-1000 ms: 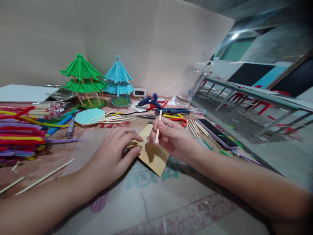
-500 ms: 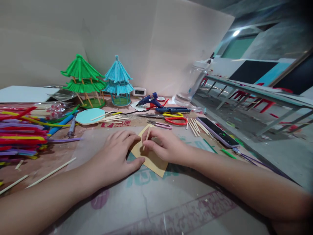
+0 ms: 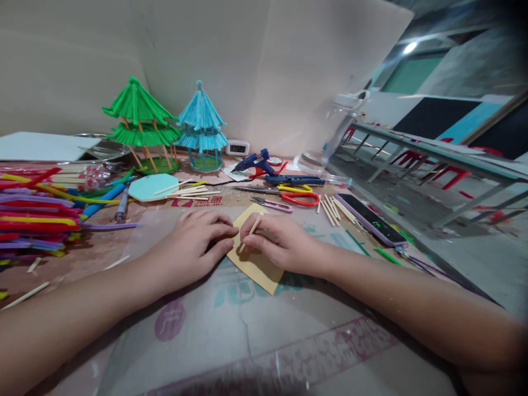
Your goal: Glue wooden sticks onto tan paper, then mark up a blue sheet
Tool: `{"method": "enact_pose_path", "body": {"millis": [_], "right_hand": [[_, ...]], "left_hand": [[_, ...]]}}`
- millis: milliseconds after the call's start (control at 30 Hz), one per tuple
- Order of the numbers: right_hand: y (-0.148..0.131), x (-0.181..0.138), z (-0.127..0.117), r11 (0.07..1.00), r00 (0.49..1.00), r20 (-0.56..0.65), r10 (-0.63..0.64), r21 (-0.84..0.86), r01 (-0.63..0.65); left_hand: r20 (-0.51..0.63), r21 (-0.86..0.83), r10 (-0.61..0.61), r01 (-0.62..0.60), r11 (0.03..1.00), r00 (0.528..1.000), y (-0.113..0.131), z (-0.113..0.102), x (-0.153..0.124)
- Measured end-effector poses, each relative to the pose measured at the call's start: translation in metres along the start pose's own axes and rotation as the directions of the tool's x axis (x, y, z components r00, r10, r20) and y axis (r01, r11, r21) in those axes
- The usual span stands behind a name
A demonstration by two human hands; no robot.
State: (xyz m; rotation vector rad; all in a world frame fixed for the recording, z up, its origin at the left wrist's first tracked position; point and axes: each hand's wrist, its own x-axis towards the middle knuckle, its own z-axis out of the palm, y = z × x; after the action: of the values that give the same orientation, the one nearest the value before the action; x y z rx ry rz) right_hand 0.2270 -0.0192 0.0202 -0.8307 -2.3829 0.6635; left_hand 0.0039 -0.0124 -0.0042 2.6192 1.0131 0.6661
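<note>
My left hand (image 3: 193,247) lies flat, fingers together, pressing on the left edge of a tan sandpaper sheet (image 3: 258,269) on the table. My right hand (image 3: 280,242) pinches a short wooden stick (image 3: 249,232) and holds it slanted, with its lower end against the sheet. The two hands almost touch over the sheet. Both forearms reach in from the bottom corners.
Behind the hands lie red-handled scissors (image 3: 295,197), pink pliers (image 3: 274,204), a blue glue gun (image 3: 256,162), loose sticks (image 3: 330,209) and a phone (image 3: 369,219). A green pagoda model (image 3: 140,126) and a blue one (image 3: 201,129) stand at the back. Coloured pipe cleaners (image 3: 35,220) are piled left.
My right hand lowered the stick from upright in the air onto the sheet and drew close to my left hand. The camera view tilted slightly.
</note>
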Motion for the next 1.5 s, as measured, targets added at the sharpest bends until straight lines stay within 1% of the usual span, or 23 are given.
{"method": "enact_pose_path", "body": {"millis": [33, 100, 200, 300, 367, 467, 500, 633, 700, 733, 767, 867, 900, 933, 1000, 1100, 1167, 1267, 1333, 1433, 1500], "right_hand": [[-0.002, 0.0, 0.001, 1.0, 1.0, 0.016, 0.005, 0.004, -0.005], [-0.007, 0.0, 0.001, 0.999, 0.998, 0.058, -0.002, -0.048, 0.005], [-0.016, -0.002, -0.006, 0.991, 0.986, 0.164, -0.011, -0.132, 0.032], [-0.021, -0.004, -0.012, 0.992, 0.965, 0.262, -0.023, -0.115, 0.054], [-0.02, -0.002, -0.01, 0.994, 0.968, 0.249, -0.024, -0.1, 0.05], [-0.016, 0.003, -0.002, 0.992, 0.988, 0.155, -0.025, -0.115, 0.043], [-0.015, 0.003, 0.0, 0.991, 0.989, 0.147, -0.032, -0.124, 0.05], [-0.023, -0.004, -0.006, 0.989, 0.968, 0.239, -0.07, -0.113, 0.099], [-0.027, -0.008, -0.011, 0.991, 0.954, 0.291, -0.074, -0.089, 0.104], [-0.027, -0.008, -0.011, 0.991, 0.952, 0.298, -0.073, -0.088, 0.103], [-0.025, -0.007, -0.01, 0.99, 0.955, 0.289, -0.068, -0.1, 0.101], [-0.019, 0.001, -0.002, 0.981, 0.981, 0.184, -0.066, -0.168, 0.097], [-0.018, 0.002, -0.001, 0.978, 0.983, 0.169, -0.076, -0.18, 0.106], [-0.018, 0.003, -0.001, 0.977, 0.981, 0.173, -0.085, -0.18, 0.117], [-0.021, 0.0, -0.004, 0.981, 0.969, 0.227, -0.094, -0.145, 0.129], [-0.025, -0.007, -0.01, 0.991, 0.952, 0.293, -0.085, -0.076, 0.112], [-0.022, -0.006, -0.007, 0.989, 0.958, 0.273, -0.085, -0.092, 0.114], [-0.015, 0.005, 0.003, 0.963, 0.972, 0.202, -0.118, -0.214, 0.162], [-0.013, 0.009, 0.005, 0.955, 0.975, 0.193, -0.108, -0.251, 0.156], [-0.02, 0.004, -0.005, 0.975, 0.963, 0.262, -0.063, -0.192, 0.116], [-0.025, -0.003, -0.013, 0.985, 0.942, 0.329, -0.061, -0.134, 0.111]], "left_hand": [[0.0, -0.001, 0.01, -0.01, 1.0, 1.0, -0.001, -0.001, 0.001], [-0.003, 0.005, 0.018, -0.018, 1.0, 1.0, -0.003, -0.001, 0.002], [0.003, 0.02, 0.011, -0.011, 1.0, 1.0, -0.003, 0.0, 0.001], [0.003, 0.028, 0.004, -0.004, 1.0, 1.0, -0.003, 0.001, 0.0], [-0.006, 0.023, 0.008, -0.008, 1.0, 1.0, -0.003, 0.002, -0.001], [-0.022, 0.013, 0.018, -0.018, 1.0, 1.0, -0.003, 0.002, -0.001], [-0.025, 0.013, 0.02, -0.02, 1.0, 0.999, -0.004, 0.002, -0.001], [-0.012, 0.027, 0.003, -0.002, 1.0, 1.0, -0.004, 0.003, -0.001], [-0.014, 0.032, -0.015, 0.015, 0.999, 1.0, -0.004, 0.003, -0.001], [-0.018, 0.032, -0.018, 0.019, 0.999, 1.0, -0.003, 0.004, -0.001], [-0.018, 0.029, -0.014, 0.015, 0.999, 1.0, -0.003, 0.004, -0.001], [-0.019, 0.019, 0.015, -0.015, 1.0, 1.0, -0.003, 0.003, -0.002], [-0.018, 0.016, 0.022, -0.022, 1.0, 1.0, -0.003, 0.003, -0.002], [-0.014, 0.014, 0.024, -0.024, 1.0, 1.0, -0.003, 0.003, -0.002], [-0.013, 0.02, 0.01, -0.01, 1.0, 1.0, -0.004, 0.004, -0.001], [-0.008, 0.035, -0.012, 0.012, 0.999, 1.0, -0.003, 0.004, -0.001], [-0.001, 0.029, -0.013, 0.013, 0.999, 1.0, -0.003, 0.003, -0.001], [0.004, 0.013, 0.005, -0.005, 1.0, 1.0, -0.002, 0.002, -0.002], [-0.003, 0.011, 0.02, -0.02, 1.0, 1.0, -0.003, 0.002, -0.002], [-0.01, 0.016, 0.011, -0.011, 1.0, 1.0, -0.003, 0.003, -0.002], [-0.003, 0.025, -0.011, 0.011, 1.0, 1.0, -0.003, 0.004, -0.002]]}}
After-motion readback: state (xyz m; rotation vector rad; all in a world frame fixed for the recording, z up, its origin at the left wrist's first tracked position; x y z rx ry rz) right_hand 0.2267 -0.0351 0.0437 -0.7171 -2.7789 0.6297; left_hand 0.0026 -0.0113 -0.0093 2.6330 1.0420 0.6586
